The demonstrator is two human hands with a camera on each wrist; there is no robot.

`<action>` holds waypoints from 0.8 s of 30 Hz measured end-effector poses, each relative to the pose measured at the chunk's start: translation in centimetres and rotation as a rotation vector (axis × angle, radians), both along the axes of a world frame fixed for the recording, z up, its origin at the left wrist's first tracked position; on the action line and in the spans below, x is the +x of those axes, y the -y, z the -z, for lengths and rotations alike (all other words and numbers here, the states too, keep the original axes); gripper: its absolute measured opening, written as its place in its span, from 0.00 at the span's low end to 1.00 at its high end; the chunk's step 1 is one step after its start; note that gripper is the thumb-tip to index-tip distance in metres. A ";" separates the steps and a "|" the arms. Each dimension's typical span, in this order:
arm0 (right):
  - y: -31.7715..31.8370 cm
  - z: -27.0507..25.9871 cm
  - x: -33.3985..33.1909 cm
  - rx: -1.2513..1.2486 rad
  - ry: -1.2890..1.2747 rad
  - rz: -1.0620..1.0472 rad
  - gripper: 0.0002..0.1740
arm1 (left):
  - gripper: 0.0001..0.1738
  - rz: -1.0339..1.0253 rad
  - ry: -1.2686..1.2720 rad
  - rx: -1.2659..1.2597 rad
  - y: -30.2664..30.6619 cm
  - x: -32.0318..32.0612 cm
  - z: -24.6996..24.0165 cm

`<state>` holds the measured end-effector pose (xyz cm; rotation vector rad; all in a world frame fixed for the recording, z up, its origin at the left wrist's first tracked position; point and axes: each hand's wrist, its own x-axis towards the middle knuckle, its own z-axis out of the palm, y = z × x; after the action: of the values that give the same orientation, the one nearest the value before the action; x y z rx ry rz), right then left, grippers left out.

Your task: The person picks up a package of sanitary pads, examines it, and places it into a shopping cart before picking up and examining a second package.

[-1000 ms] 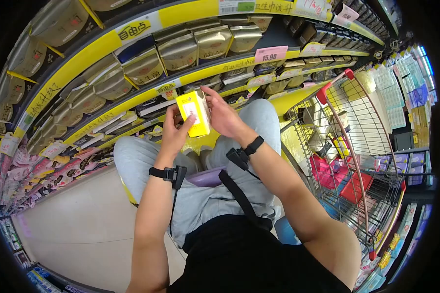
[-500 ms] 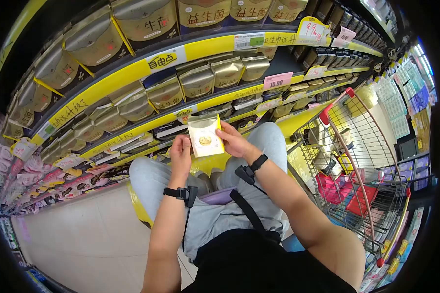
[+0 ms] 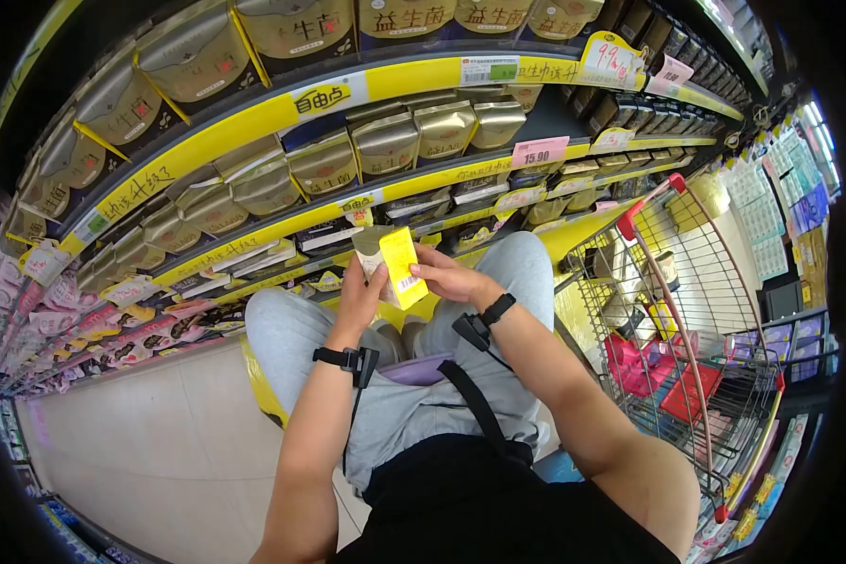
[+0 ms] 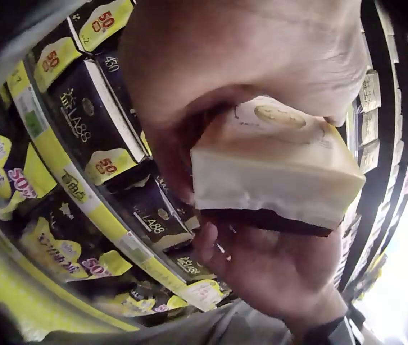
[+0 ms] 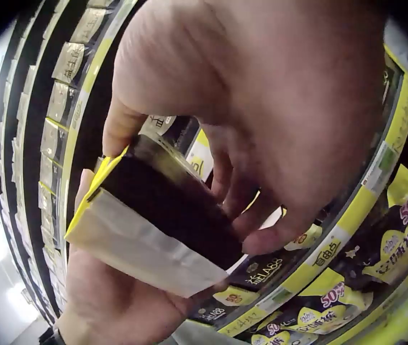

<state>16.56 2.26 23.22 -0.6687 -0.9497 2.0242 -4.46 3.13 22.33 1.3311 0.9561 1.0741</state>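
Note:
A small boxy yellow-and-white pack (image 3: 404,265) is held up between both hands, over the lap. Its yellow side with a barcode faces up in the head view. In the left wrist view the pack's white side (image 4: 269,183) and a gold oval emblem show. The left hand (image 3: 357,299) grips the pack from the left, its thumb against the near side. From the right, the right hand (image 3: 449,279) holds it with the thumb on the yellow side. In the right wrist view, curled fingers (image 5: 261,233) reach along the dark side of the pack.
Shelves (image 3: 202,103) of gold and dark packs rise in front, edged with yellow price strips. A wire shopping cart (image 3: 691,310) with red corner pieces stands at the right, holding a red box (image 3: 691,392) and pink items. Pale tiled floor (image 3: 179,423) lies at the left.
The pack has been turned in the hands: half a second ago its white face with the gold emblem showed, now the yellow barcode side does. The head view has tilted up since a second ago.

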 end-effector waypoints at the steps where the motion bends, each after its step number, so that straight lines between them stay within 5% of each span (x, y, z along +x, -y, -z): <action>1: 0.0 0.3 0.1 -0.025 0.010 -0.001 0.38 | 0.34 0.003 -0.007 0.022 0.0 0.1 0.2; 10: -0.5 1.4 0.5 0.084 0.211 0.132 0.36 | 0.45 -0.028 -0.002 -0.051 0.5 0.3 -0.2; 24: -1.1 0.8 0.4 0.147 0.265 0.304 0.39 | 0.42 0.024 0.018 -0.074 0.2 1.0 0.1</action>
<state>16.94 3.38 22.43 -0.9544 -1.0660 1.6099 -3.42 2.90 22.25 1.2673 0.9554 1.0210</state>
